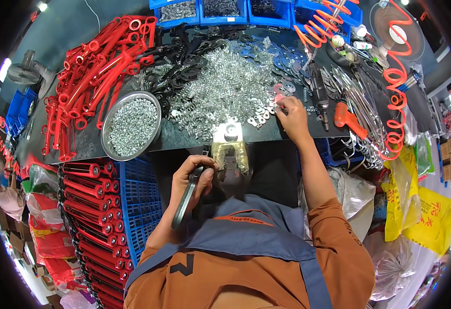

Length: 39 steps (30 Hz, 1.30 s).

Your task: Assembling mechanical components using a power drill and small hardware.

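Note:
My left hand [192, 180] is below the bench's front edge, closed around a dark curved metal part [184, 203] that points down toward my lap. My right hand [291, 116] reaches onto the dark bench [184, 136] and pinches at small silver stamped pieces [260, 117] at the right edge of a large heap of shiny metal pieces [225, 87]. A small metal fixture with a round hole and yellowish jaws [229, 144] is mounted on the bench edge between my hands.
A round steel bowl of small silver parts [131, 125] sits at the left. Red tube handles [94, 67] lie piled behind it, more fill a blue crate [107, 206] below. Black rings [184, 56], blue bins [225, 10], a pneumatic tool with orange coiled hose [395, 77] and curved steel blades [359, 103] surround the heap.

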Available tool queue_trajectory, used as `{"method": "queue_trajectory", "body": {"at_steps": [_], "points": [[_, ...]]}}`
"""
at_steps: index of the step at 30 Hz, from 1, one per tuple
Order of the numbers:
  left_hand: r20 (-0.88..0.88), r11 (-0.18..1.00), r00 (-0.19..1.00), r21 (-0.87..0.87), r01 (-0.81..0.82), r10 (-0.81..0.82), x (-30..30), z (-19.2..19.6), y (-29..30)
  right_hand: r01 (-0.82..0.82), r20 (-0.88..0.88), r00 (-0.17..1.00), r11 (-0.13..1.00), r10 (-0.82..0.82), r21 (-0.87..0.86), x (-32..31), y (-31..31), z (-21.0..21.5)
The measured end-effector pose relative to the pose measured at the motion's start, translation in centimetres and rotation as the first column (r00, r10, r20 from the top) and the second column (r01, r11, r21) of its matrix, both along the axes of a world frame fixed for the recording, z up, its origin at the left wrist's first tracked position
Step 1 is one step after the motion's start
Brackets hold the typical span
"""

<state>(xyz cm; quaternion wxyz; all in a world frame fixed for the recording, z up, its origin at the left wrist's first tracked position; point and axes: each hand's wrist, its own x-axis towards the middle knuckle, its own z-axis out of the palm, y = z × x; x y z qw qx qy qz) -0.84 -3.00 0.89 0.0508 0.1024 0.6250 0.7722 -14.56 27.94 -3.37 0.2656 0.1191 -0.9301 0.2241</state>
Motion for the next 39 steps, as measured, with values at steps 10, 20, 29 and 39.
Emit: {"method": "queue_trajectory", "body": {"at_steps": [10,20,29,39], "points": [[-0.426,0.89,0.897,-0.447,-0.095,-0.118,-5.0,3.3,4.7,0.176,0.158,0.512,0.077,0.844,-0.981,8.6,-6.4,6.3],[-0.266,0.889,0.945,-0.362,-0.279,0.188,-4.4,1.2,6.1,-0.325,-0.029,0.932,0.796,0.362,-0.511,9.5,-6.0,4.2],[-0.063,0.979,0.985,-0.139,0.15,-0.159,-1.9,2.7,6.8,0.089,0.163,0.982,0.995,-0.095,0.044,2.5,2.2,1.0],[0.059,0.986,0.985,0.04,0.161,-0.163,-0.5,1.7,7.5,-0.497,-0.24,0.866,0.707,0.438,-0.504,15.5,-7.5,5.8]]}}
